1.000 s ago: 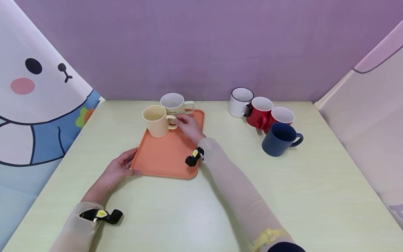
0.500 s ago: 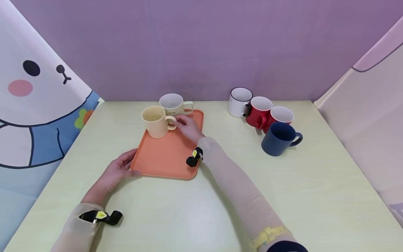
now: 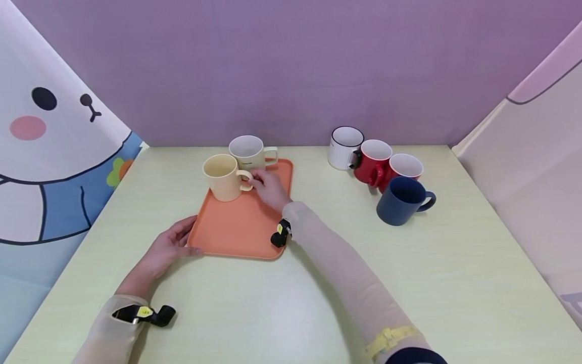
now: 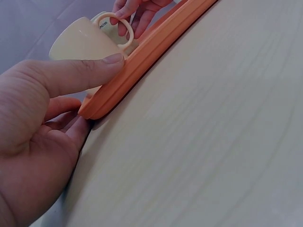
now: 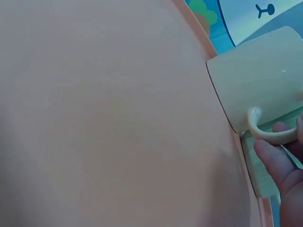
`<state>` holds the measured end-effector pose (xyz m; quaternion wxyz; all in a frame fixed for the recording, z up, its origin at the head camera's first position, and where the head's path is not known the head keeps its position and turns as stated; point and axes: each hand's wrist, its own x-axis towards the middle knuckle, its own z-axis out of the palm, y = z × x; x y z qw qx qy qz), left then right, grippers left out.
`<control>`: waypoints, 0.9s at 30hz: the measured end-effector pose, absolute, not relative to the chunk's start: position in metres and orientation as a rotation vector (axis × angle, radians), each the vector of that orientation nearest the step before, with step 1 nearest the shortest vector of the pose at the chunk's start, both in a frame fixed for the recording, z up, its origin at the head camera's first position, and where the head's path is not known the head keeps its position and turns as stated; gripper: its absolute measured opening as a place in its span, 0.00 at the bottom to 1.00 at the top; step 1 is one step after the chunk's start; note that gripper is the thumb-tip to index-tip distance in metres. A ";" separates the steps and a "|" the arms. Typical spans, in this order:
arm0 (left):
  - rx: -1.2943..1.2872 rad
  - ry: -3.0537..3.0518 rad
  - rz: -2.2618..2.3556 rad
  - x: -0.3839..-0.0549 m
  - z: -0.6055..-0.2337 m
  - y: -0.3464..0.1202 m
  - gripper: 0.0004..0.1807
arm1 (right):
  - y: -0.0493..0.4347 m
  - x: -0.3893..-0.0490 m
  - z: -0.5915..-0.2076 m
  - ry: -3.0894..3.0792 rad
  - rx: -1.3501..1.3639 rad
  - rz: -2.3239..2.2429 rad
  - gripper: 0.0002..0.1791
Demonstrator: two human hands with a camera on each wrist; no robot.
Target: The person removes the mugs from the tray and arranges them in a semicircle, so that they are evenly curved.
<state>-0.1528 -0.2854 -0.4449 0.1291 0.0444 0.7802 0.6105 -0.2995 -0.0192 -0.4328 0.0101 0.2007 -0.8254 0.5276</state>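
Observation:
A pale yellow mug (image 3: 223,178) stands upright on the far left part of an orange tray (image 3: 238,227). My right hand (image 3: 269,189) pinches its handle between thumb and fingers, as the right wrist view also shows. Behind it, partly hidden, is an off-white mug (image 3: 249,150) with small dark lettering, its handle to the right. My left hand (image 3: 170,247) holds the tray's near left corner. In the left wrist view the thumb (image 4: 90,73) lies along the rim and the other fingers are at the corner's side.
To the right, a white ribbed mug (image 3: 344,149) with a black handle, two red mugs (image 3: 369,164) and a dark blue mug (image 3: 399,205) stand close together on the pale table (image 3: 477,273). A purple backdrop (image 3: 291,71) rises behind the table.
My right hand has come very slightly nearer along with the yellow mug's handle. The whole head view has drifted a little. My left hand stays at the tray corner.

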 end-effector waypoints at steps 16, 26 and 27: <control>0.144 2.270 1.769 -0.152 -0.443 -0.284 0.49 | -0.002 -0.289 -0.424 -2.405 0.652 1.910 0.11; 0.167 2.271 1.771 -0.152 -0.441 -0.285 0.49 | 0.015 -0.280 -0.408 -2.282 0.618 2.086 0.12; 0.167 2.270 1.772 -0.152 -0.442 -0.285 0.49 | 0.017 -0.279 -0.407 -2.275 0.613 2.089 0.12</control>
